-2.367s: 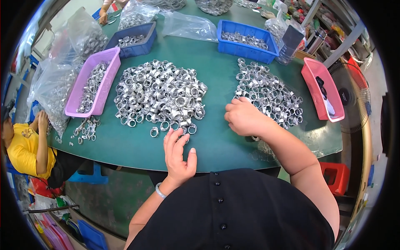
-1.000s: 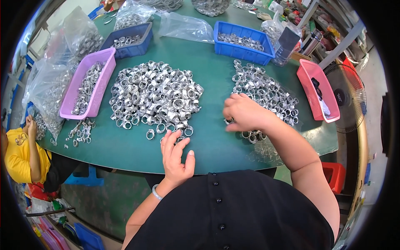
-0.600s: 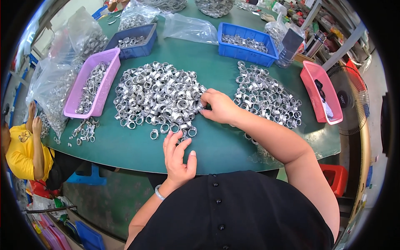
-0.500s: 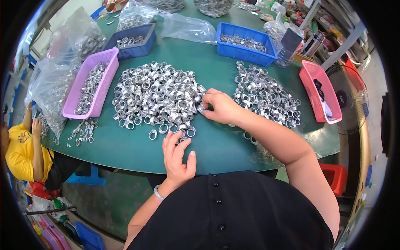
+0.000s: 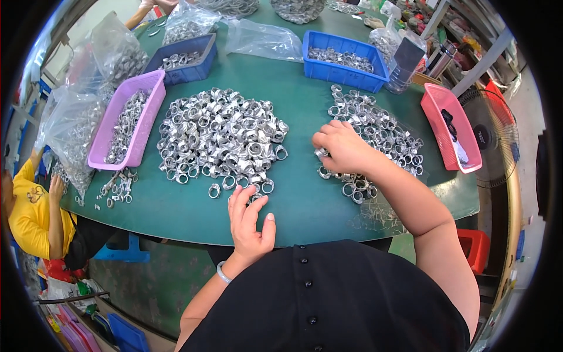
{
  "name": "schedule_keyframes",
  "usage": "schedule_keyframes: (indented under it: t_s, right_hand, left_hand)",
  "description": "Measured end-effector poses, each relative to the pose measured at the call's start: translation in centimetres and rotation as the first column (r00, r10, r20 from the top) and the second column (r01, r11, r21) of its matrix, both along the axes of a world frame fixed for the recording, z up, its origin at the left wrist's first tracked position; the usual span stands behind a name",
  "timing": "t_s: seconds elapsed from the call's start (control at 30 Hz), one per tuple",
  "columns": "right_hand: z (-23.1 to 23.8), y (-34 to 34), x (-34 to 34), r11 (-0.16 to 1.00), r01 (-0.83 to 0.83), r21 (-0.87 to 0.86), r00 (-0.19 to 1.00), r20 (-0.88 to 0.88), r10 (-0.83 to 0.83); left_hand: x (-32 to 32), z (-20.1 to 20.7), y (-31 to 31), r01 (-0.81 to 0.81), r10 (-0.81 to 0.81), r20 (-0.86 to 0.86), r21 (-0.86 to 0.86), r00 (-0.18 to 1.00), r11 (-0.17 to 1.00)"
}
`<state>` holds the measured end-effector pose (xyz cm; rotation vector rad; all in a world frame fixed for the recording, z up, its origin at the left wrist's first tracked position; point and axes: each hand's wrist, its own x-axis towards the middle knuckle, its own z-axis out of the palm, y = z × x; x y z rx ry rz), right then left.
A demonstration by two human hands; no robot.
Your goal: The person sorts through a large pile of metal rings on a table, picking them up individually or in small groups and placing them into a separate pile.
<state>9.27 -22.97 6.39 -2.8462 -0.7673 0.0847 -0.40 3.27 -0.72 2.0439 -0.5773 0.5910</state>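
Rings (image 5: 255, 150): grey metal, heaped in a left pile (image 5: 220, 132) and spread in a looser right pile (image 5: 375, 126); judged light, stiff, rather slippery, not fragile.
Hold: best taken by the band, between thumb and finger; outlying rings should be freed more easily than buried ones.
Near edge: table (image 5: 305, 211) front curved, close to the body; rings pushed that way could be lost.
Left hand (image 5: 250, 223): fingers parted, loosely bent, at the left pile's near rim; contact cannot be told.
Right hand (image 5: 346, 148): fingers curled down at the right pile's left side; metal seen by the fingertips, grip cannot be told.
Open room: green strip between the piles, partly covered by the right hand.
Sides: bounded by purple basket (image 5: 153, 114) and pink basket (image 5: 438, 129).
Far: two blue trays (image 5: 346, 77), rings held in each.
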Motion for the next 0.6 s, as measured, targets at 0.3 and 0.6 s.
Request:
schedule_keyframes:
  t_s: [0.3,0.6]
  right_hand:
    - [-2.1,5.0,2.8,0.965,-0.036,0.258,0.998,0.056,0.023]
    - [-2.2,6.0,3.4,0.966,-0.056,0.251,0.997,-0.033,0.066]
  left_hand:
    - [0.0,0.1,-0.1,-0.005,0.004,0.002,0.016,1.0,1.0]
    - [0.0,0.0,0.0,-0.014,0.014,-0.003,0.022,1.0,1.0]
